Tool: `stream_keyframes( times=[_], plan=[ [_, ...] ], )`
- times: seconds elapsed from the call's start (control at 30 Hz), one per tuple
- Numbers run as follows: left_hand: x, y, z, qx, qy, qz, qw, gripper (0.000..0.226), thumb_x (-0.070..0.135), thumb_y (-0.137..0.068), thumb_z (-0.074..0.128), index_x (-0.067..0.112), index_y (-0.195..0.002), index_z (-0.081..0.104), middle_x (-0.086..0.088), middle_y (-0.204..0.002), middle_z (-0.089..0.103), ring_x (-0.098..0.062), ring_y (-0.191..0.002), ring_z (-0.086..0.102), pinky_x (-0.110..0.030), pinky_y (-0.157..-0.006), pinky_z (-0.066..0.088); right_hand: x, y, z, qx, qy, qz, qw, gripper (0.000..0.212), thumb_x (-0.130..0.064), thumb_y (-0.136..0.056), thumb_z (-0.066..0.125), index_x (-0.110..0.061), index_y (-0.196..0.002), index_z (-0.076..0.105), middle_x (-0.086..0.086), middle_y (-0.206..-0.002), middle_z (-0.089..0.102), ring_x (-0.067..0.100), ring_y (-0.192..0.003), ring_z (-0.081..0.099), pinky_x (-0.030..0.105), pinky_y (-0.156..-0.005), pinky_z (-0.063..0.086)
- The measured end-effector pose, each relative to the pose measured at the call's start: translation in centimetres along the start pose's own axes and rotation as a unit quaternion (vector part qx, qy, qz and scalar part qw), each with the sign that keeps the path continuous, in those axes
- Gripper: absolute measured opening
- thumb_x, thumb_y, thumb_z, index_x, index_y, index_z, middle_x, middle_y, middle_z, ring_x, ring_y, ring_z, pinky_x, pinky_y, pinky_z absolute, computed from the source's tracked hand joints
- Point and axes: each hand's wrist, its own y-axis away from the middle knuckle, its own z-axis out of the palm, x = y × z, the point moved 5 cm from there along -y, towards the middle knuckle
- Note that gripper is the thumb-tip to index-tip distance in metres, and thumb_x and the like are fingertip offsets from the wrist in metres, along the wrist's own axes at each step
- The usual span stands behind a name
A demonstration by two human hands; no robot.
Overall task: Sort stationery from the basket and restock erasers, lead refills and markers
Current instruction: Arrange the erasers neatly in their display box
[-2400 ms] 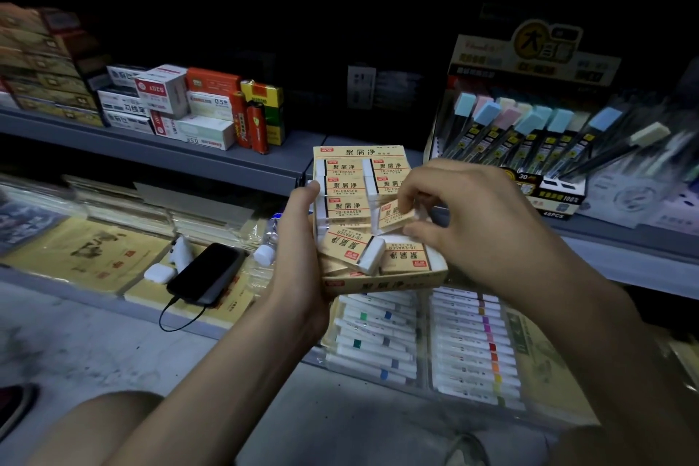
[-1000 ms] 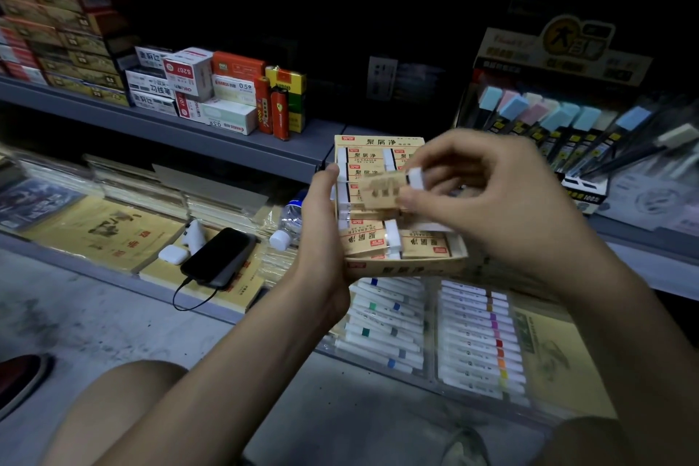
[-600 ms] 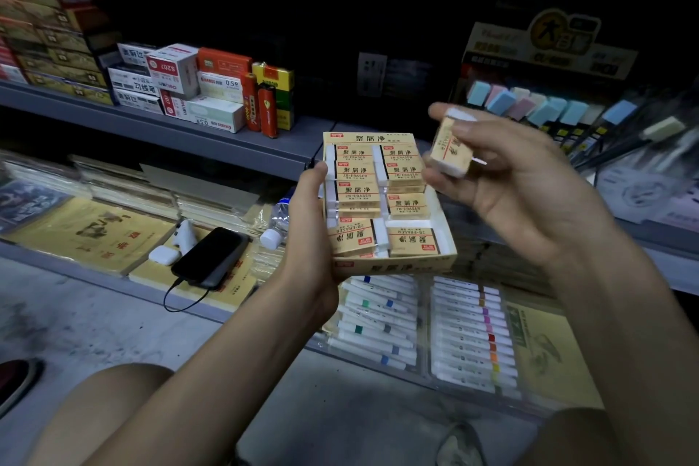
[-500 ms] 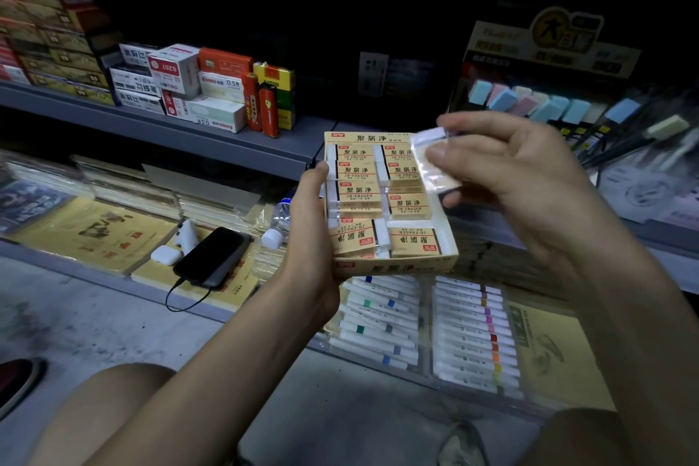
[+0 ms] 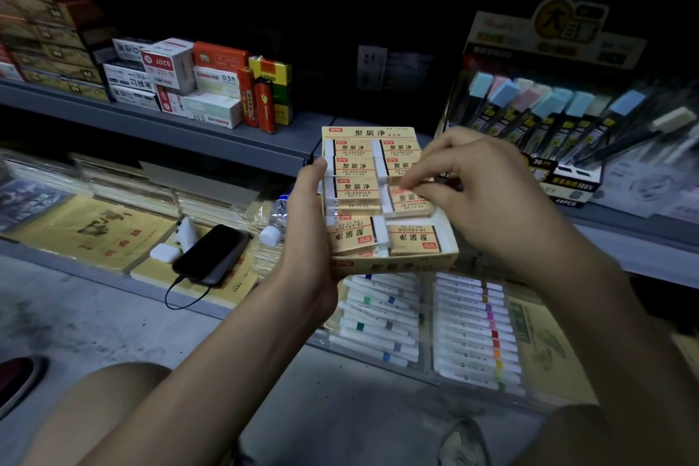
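Observed at centre frame: an open eraser box [image 5: 393, 266] held up in front of the grey shelf [image 5: 212, 140].

Left hand [image 5: 308, 238]: grips the box from its left side, with the thumb laid up along the left wall and the other fingers hidden beneath. It is the carrying hand and is occupied.

Right hand [image 5: 488, 200]: reaches in from the right of the frame with curled fingers. The fingertips [image 5: 423, 180] pinch a single eraser [image 5: 406, 202] at its top edge and right end. The contact is slightly blurred, but the grip reads as closed on that eraser.

Position of the eraser: it sits in the right-hand column of the box, third row down, just left of and below the fingertips. Its long axis runs left to right across the frame, parallel to the packed erasers beside it. It looks nearly level with its neighbours, though whether it is fully seated cannot be told.

Judgement: the step in hand is seating this eraser in its row. The right hand is the nearer and the only free one, so the coming move is a short press toward the floor of the box, keeping the long axis square to the column.

Also noted: trays of markers [image 5: 382, 318] at lower centre and a phone [image 5: 212, 253] at left, both untouched.
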Motion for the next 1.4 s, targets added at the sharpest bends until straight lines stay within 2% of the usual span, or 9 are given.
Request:
stream_keyframes(
  times=[0.17, 0.3, 0.47, 0.6, 0.73, 0.9, 1.2, 1.3, 1.4],
  plan=[
    [0.1, 0.1, 0.0, -0.001, 0.0, 0.0, 1.0, 0.058, 0.061, -0.101, 0.033, 0.023, -0.121, 0.072, -0.006, -0.1, 0.08, -0.026, -0.087, 0.078, -0.034, -0.066, 0.059, -0.1, 0.2, 0.3, 0.021, 0.032, -0.016, 0.999, 0.025, -0.008, -0.093, 0.071, -0.032, -0.098, 0.079, -0.015, -0.098, 0.06, 0.002, -0.092, 0.057, 0.017, -0.078, 0.05],
    [0.2, 0.0, 0.1, -0.008, 0.001, 0.003, 1.0, 0.058, 0.059, -0.101, 0.032, 0.022, -0.12, 0.073, -0.006, -0.097, 0.08, -0.024, -0.083, 0.078, -0.033, -0.064, 0.058, -0.5, 0.6, -0.6, -0.026, -0.045, -0.007, 0.999, 0.017, -0.029, -0.081, 0.085, -0.035, -0.096, 0.077, -0.016, -0.093, 0.063, -0.002, -0.088, 0.058, 0.006, -0.071, 0.04],
    [0.0, 0.0, 0.2, -0.014, -0.003, 0.002, 1.0, 0.057, 0.059, -0.102, 0.031, 0.023, -0.119, 0.073, -0.006, -0.1, 0.08, -0.025, -0.085, 0.078, -0.035, -0.067, 0.059, -0.1, 0.6, -0.1, -0.028, 0.013, 0.01, 0.999, 0.019, -0.035, -0.075, 0.089, -0.033, -0.09, 0.077, -0.014, -0.092, 0.06, 0.001, -0.085, 0.058, 0.025, -0.074, 0.048],
    [0.1, -0.1, 0.3, -0.01, -0.003, 0.006, 1.0, 0.058, 0.059, -0.101, 0.032, 0.022, -0.121, 0.072, -0.006, -0.102, 0.08, -0.026, -0.088, 0.078, -0.039, -0.076, 0.059, -0.3, 0.4, 0.0, -0.011, 0.026, 0.017, 0.999, 0.016, -0.035, -0.076, 0.089, -0.031, -0.085, 0.076, -0.014, -0.092, 0.059, -0.001, -0.083, 0.056, 0.027, -0.072, 0.047],
    [0.2, -0.1, 0.3, -0.014, -0.002, 0.008, 1.0, 0.059, 0.059, -0.101, 0.031, 0.022, -0.116, 0.075, -0.006, -0.097, 0.08, -0.024, -0.082, 0.078, -0.036, -0.068, 0.059, -1.4, 0.8, -0.7, -0.004, -0.008, 0.022, 1.0, 0.016, -0.046, -0.079, 0.083, -0.034, -0.087, 0.076, -0.013, -0.091, 0.058, 0.002, -0.079, 0.054, 0.024, -0.068, 0.042],
    [0.1, -0.3, 0.1, -0.013, 0.005, 0.007, 1.0, 0.061, 0.058, -0.101, 0.03, 0.02, -0.114, 0.076, -0.008, -0.102, 0.079, -0.024, -0.086, 0.077, -0.037, -0.074, 0.059, -3.5, 1.9, -0.4, -0.083, 0.004, 0.029, 0.996, 0.04, -0.069, -0.072, 0.072, -0.036, -0.094, 0.077, -0.018, -0.095, 0.057, -0.002, -0.084, 0.053, 0.023, -0.068, 0.04],
    [0.1, -0.4, 0.1, -0.021, 0.012, 0.012, 1.0, 0.061, 0.057, -0.102, 0.03, 0.019, -0.11, 0.077, -0.003, -0.093, 0.08, -0.018, -0.073, 0.076, -0.028, -0.057, 0.057, -3.9, 1.8, 0.6, -0.095, 0.003, 0.019, 0.995, 0.032, -0.056, -0.07, 0.084, -0.032, -0.09, 0.074, -0.017, -0.097, 0.056, -0.001, -0.09, 0.053, 0.023, -0.074, 0.041],
    [0.0, -0.5, 0.0, -0.021, 0.01, 0.013, 1.0, 0.061, 0.057, -0.101, 0.03, 0.019, -0.106, 0.078, -0.004, -0.09, 0.079, -0.018, -0.071, 0.075, -0.029, -0.057, 0.057, -3.9, 1.7, 0.4, -0.088, -0.032, 0.012, 0.996, 0.028, -0.045, -0.068, 0.089, -0.032, -0.082, 0.069, -0.019, -0.081, 0.061, -0.002, -0.072, 0.052, 0.014, -0.062, 0.038],
    [0.0, -0.6, -0.1, -0.023, 0.006, 0.01, 1.0, 0.063, 0.059, -0.101, 0.03, 0.017, -0.11, 0.077, -0.007, -0.095, 0.079, -0.021, -0.075, 0.075, -0.032, -0.063, 0.057, -3.9, 1.8, -0.3, -0.099, -0.141, 0.02, 0.985, 0.024, -0.03, -0.071, 0.09, -0.027, -0.083, 0.07, -0.01, -0.072, 0.064, 0.003, -0.059, 0.054, 0.02, -0.055, 0.049]
  ],
)
